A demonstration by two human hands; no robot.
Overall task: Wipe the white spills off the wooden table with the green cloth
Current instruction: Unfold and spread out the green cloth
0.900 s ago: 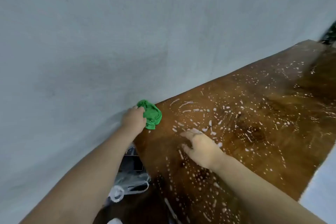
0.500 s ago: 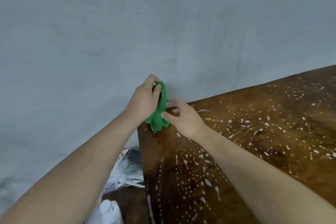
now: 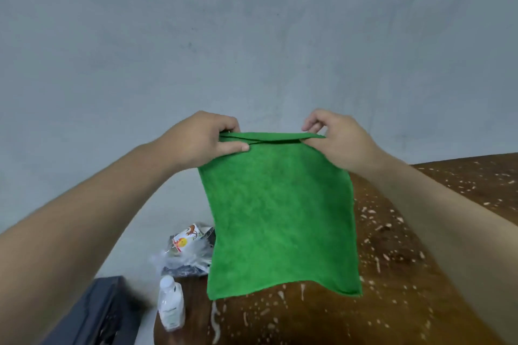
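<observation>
The green cloth point(image 3: 280, 218) hangs spread out flat in the air above the left end of the wooden table point(image 3: 406, 274). My left hand point(image 3: 204, 140) pinches its top left corner and my right hand point(image 3: 336, 140) pinches its top right corner. Its top edge is doubled over between the hands. White spills point(image 3: 375, 232) speckle the brown tabletop to the right of the cloth and below it. The cloth hides part of the table's left edge.
A small clear bottle with a white cap point(image 3: 170, 305) stands on a lower wooden surface left of the table. Behind it lies a crumpled plastic bag with a printed packet point(image 3: 187, 246). A dark box point(image 3: 95, 314) sits at the lower left. A grey wall point(image 3: 252, 36) fills the background.
The bunched cloth in my left hand has been taken by both hands, lifted off the table corner and spread open; my right hand left the tabletop.
</observation>
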